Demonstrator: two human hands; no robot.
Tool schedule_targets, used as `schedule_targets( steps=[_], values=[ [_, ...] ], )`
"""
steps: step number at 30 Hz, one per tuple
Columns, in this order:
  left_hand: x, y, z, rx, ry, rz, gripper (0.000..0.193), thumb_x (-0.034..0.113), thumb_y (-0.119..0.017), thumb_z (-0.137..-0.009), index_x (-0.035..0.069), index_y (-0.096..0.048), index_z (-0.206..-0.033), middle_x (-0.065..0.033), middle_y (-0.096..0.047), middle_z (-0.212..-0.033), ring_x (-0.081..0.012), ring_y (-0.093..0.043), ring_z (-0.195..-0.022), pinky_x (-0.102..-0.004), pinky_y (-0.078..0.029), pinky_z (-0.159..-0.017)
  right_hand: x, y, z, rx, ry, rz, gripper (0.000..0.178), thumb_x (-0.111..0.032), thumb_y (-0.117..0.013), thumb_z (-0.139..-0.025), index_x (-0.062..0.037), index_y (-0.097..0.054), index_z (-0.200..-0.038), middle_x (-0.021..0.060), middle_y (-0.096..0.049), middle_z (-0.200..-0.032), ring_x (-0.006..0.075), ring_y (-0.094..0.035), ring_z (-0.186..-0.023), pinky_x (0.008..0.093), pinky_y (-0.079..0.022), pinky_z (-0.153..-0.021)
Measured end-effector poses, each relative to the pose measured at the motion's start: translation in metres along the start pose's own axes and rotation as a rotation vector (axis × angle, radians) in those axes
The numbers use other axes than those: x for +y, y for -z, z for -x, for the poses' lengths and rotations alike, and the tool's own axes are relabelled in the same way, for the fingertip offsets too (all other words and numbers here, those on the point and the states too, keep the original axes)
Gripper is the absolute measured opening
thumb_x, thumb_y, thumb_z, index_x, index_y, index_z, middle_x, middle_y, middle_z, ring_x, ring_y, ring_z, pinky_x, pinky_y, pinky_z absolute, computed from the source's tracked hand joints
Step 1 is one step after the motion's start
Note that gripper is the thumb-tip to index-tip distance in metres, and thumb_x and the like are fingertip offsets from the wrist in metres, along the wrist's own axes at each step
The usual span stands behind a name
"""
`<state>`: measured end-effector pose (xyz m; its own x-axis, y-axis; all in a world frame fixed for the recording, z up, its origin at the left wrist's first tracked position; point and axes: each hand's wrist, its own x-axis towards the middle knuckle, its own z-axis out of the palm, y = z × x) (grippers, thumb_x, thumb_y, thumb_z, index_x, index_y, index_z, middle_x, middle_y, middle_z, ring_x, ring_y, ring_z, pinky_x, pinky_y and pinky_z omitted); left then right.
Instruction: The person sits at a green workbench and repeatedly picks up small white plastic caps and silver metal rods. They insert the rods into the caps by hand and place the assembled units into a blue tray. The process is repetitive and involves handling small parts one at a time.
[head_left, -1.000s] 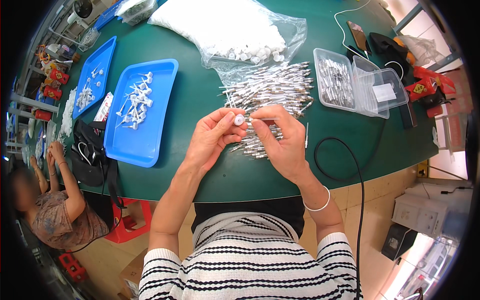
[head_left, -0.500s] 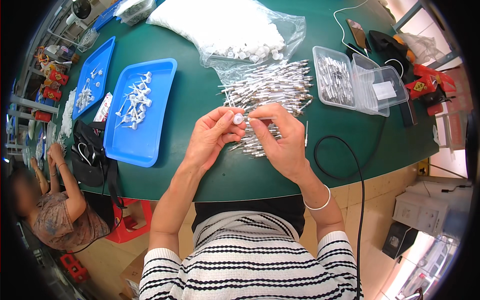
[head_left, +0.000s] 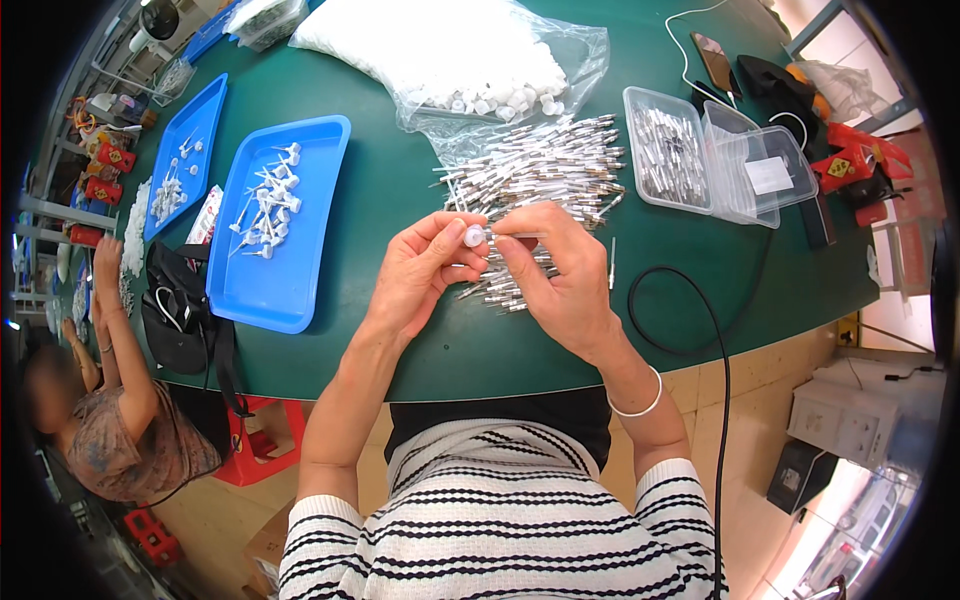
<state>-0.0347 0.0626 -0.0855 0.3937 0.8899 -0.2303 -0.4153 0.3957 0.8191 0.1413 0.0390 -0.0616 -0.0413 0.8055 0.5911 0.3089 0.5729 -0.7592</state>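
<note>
Between the thumb and fingers of my left hand point(head_left: 420, 265) is a small round white plastic cap point(head_left: 474, 236). My right hand point(head_left: 555, 265) pinches a thin metal rod point(head_left: 516, 235), its end at the cap; how far it goes in cannot be made out. Just beyond my hands lies a heap of thin silvery rods point(head_left: 545, 165) with white parts, and some of it is hidden under my fingers. An open clear plastic bag full of white caps point(head_left: 450, 60) lies behind the heap. To the left, a blue tray point(head_left: 275, 310) holds several caps with rods attached.
A clear box of rods point(head_left: 668, 155) stands right of the heap, near its lid point(head_left: 770, 175). Farther right are a phone point(head_left: 714, 62) and a black cable point(head_left: 690, 352). A second blue tray point(head_left: 208, 110), a black bag point(head_left: 175, 300) and a co-worker point(head_left: 130, 420) are at left.
My hands stay nearly in place, with the rod still held at the cap. At the left, the co-worker's arm has risen farther over the table.
</note>
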Motion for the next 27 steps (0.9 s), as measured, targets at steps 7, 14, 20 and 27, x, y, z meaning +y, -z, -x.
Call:
schedule_targets(
  steps=[7,14,20,27],
  values=[
    [-0.0009,0.0015,-0.0008,-0.014,0.003,0.006,0.027,0.02,-0.053,-0.097,-0.002,-0.061,-0.11,-0.008,-0.067,-0.088,-0.0098,-0.066,-0.074,-0.0222,-0.056,-0.067,0.0002,-0.0007,-0.0005,-0.003,0.002,0.007,0.012,0.002,-0.066,-0.079,-0.0035,-0.062,-0.088,0.0071,-0.061,-0.081,0.0234,-0.059,-0.069,0.0331,-0.047,-0.059],
    [-0.0013,0.0014,-0.001,-0.014,0.007,0.011,0.028,0.021,-0.054,-0.097,-0.003,-0.061,-0.11,-0.0081,-0.067,-0.087,-0.0098,-0.065,-0.073,-0.0221,-0.056,-0.067,0.0008,-0.0012,0.0003,0.003,0.009,0.023,0.012,0.002,-0.066,-0.078,-0.0035,-0.062,-0.089,0.0076,-0.061,-0.082,0.0256,-0.059,-0.072,0.0353,-0.046,-0.062],
    [-0.0016,0.0016,-0.0008,-0.016,0.004,0.007,0.027,0.02,-0.054,-0.097,-0.003,-0.062,-0.109,-0.0085,-0.067,-0.087,-0.0101,-0.066,-0.073,-0.0223,-0.056,-0.067,0.0015,-0.0017,0.0009,-0.005,0.005,0.019,0.013,0.001,-0.066,-0.078,-0.0036,-0.063,-0.09,0.0084,-0.061,-0.082,0.0262,-0.059,-0.072,0.0358,-0.046,-0.062],
    [-0.0022,0.0012,-0.0011,-0.016,-0.013,-0.029,0.026,0.019,-0.053,-0.097,-0.003,-0.062,-0.109,-0.0086,-0.067,-0.087,-0.0103,-0.066,-0.073,-0.0225,-0.056,-0.067,0.0018,0.0003,-0.0002,-0.031,0.026,0.037,0.015,0.001,-0.065,-0.079,-0.0038,-0.063,-0.093,0.0089,-0.06,-0.081,0.0265,-0.059,-0.072,0.0359,-0.046,-0.062]
  ],
)
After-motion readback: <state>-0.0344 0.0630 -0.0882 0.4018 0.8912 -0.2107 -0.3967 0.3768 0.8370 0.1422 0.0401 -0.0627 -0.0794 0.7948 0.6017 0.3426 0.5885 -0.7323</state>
